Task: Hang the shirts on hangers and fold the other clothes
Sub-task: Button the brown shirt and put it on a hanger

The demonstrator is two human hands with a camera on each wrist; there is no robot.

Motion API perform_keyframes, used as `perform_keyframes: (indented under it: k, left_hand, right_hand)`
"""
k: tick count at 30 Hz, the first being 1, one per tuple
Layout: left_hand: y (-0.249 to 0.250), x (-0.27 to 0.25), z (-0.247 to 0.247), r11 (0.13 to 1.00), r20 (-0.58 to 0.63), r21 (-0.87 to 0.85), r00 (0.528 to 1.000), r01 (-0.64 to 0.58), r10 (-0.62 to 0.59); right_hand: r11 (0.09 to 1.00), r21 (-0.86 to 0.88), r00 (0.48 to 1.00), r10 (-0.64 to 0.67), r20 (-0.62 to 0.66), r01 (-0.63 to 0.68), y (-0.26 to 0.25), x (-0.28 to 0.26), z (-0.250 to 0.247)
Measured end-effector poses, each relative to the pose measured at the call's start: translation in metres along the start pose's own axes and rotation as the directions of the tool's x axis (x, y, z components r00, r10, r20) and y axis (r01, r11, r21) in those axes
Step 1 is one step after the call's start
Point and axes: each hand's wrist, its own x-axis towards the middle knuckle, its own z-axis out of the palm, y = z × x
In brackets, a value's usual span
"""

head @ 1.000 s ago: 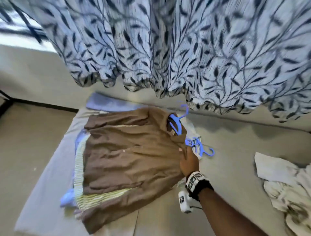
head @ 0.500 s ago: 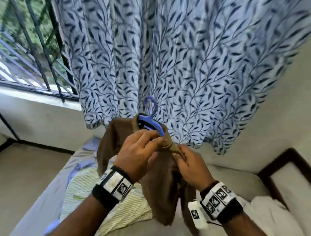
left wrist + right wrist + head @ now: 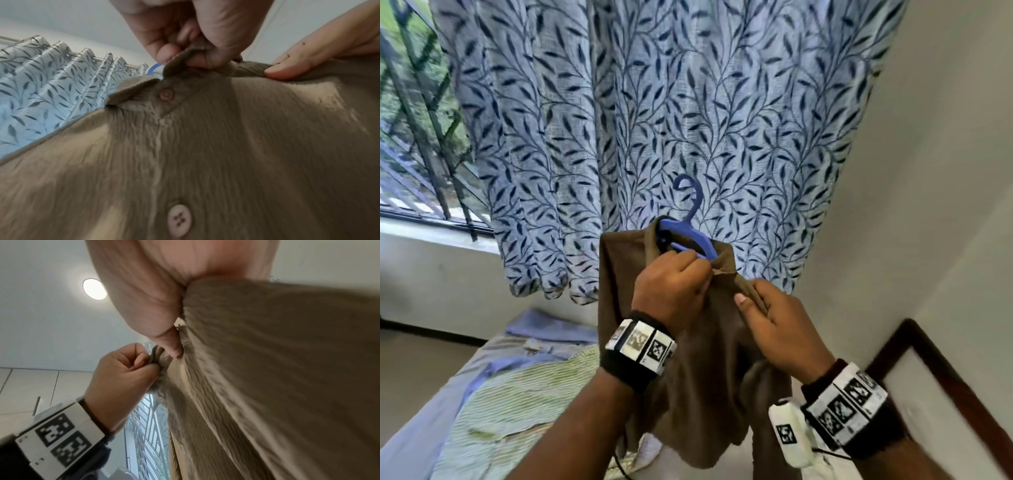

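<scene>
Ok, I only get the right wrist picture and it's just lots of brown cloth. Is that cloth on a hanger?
Observer: Yes. The head view shows a blue plastic hanger inside the collar of the brown button-up shirt, with its hook sticking up.
Child: What is the other hand pinching?
Observer: The left hand pinches the collar edge just above a small pink button, seen in the left wrist view.
Child: What's under the shirt?
Observer: A green striped cloth lies below it.
</scene>
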Motion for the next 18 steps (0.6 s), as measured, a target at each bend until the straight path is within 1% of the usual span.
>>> perform_keyframes:
  k: [2,4,5,7,9,10,11,13,15,16,18]
  left_hand:
    - [0.025,0.004,0.002,0.999,-0.044,0.035,0.999,0.021,-0.019]
    - [0.045,0.001,0.007,0.998,-0.014,0.049,0.999,-0.039,0.040]
    - [0.050,-0.004,0.011,0.995,0.041,0.063,0.996,-0.077,0.075]
    - [0.053,-0.016,0.015,0.986,0.200,0.097,0.973,-0.139,0.117]
    - [0.049,-0.025,0.013,0.978,0.352,0.071,0.923,-0.194,0.158]
    - [0.049,-0.026,0.008,0.982,0.391,0.030,0.907,-0.184,0.158]
    - [0.052,-0.024,0.002,0.990,0.394,-0.014,0.909,-0.141,0.136]
    - [0.062,-0.017,-0.010,0.992,0.323,-0.127,0.946,0.008,0.034]
    - [0.067,-0.005,-0.019,0.966,0.220,-0.218,0.971,0.141,-0.092]
    - [0.067,0.001,-0.020,0.958,0.197,-0.226,0.972,0.175,-0.131]
    - [0.062,0.008,-0.017,0.962,0.241,-0.207,0.962,0.178,-0.126]
  right_hand:
    - [1.000,0.006,1.000,-0.003,-0.027,0.003,0.001,-0.004,-0.011]
    - [1.000,0.020,0.999,0.015,-0.048,-0.014,0.006,-0.005,-0.020]
    - [0.999,0.039,0.998,0.030,-0.056,-0.027,0.008,-0.006,-0.025]
    - [0.996,0.077,0.996,0.052,-0.072,-0.047,0.012,-0.009,-0.033]
    - [0.993,0.098,0.994,0.066,-0.084,-0.058,0.014,-0.012,-0.038]
    - [0.993,0.103,0.994,0.071,-0.088,-0.062,0.015,-0.014,-0.039]
    - [0.993,0.103,0.994,0.070,-0.090,-0.061,0.015,-0.015,-0.041]
    - [0.993,0.107,0.995,0.062,-0.080,-0.053,0.017,-0.018,-0.044]
    - [0.992,0.114,0.997,0.053,-0.063,-0.046,0.018,-0.019,-0.046]
    - [0.992,0.122,0.997,0.050,-0.053,-0.044,0.017,-0.020,-0.048]
    - [0.992,0.126,0.999,0.035,-0.040,-0.029,0.016,-0.022,-0.053]
